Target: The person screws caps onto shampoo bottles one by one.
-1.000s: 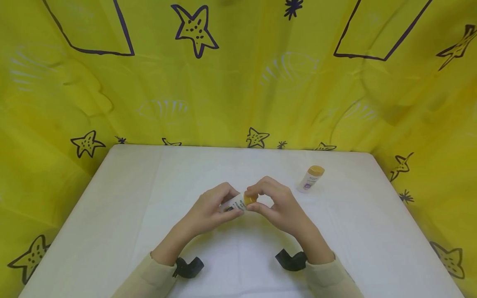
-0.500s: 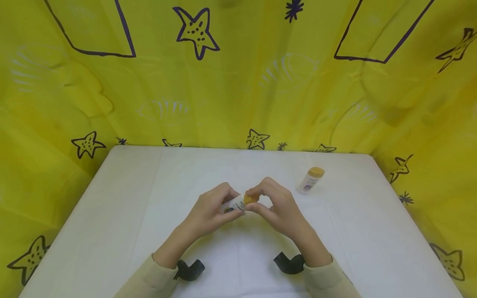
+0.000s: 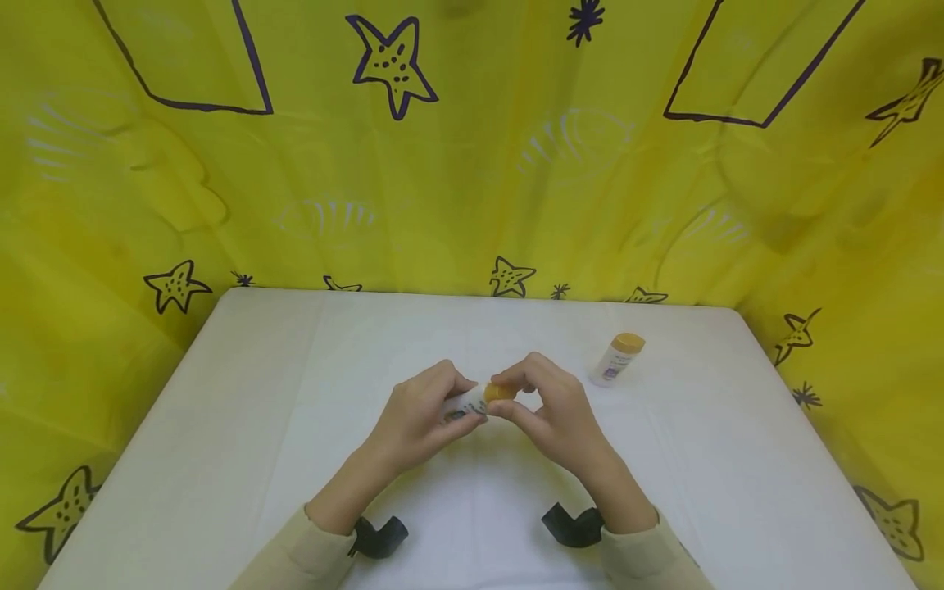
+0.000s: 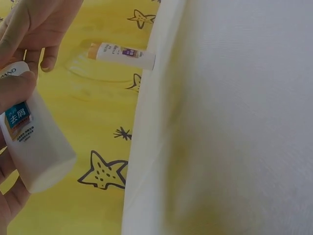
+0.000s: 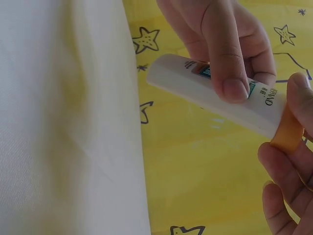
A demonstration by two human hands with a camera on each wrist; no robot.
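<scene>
Near the middle of the head view, a white shampoo bottle [image 3: 465, 401] is held tilted above the table between both hands. The left hand [image 3: 415, 416] grips its body, thumb on the label side, as the right wrist view shows. On the orange cap [image 5: 287, 131], the right hand [image 3: 555, 410] pinches with thumb and fingers. The cap sits on the bottle's neck end; whether it is loose I cannot tell. A blue-green label and printed text show on the bottle in the left wrist view. Behind the right hand, a second white shampoo bottle [image 3: 615, 363] with an orange cap stands upright.
A white cloth [image 3: 354, 344] covers the table. Yellow curtains [image 3: 457, 180] with drawn stars hang along the back and sides. Black curved mounts, one on the left wrist [image 3: 379, 537] and one on the right wrist [image 3: 574, 525], jut inward over the tabletop.
The held bottle has turned slightly, so its label shows less to the head camera. Both hands keep their hold. The standing bottle stays in place.
</scene>
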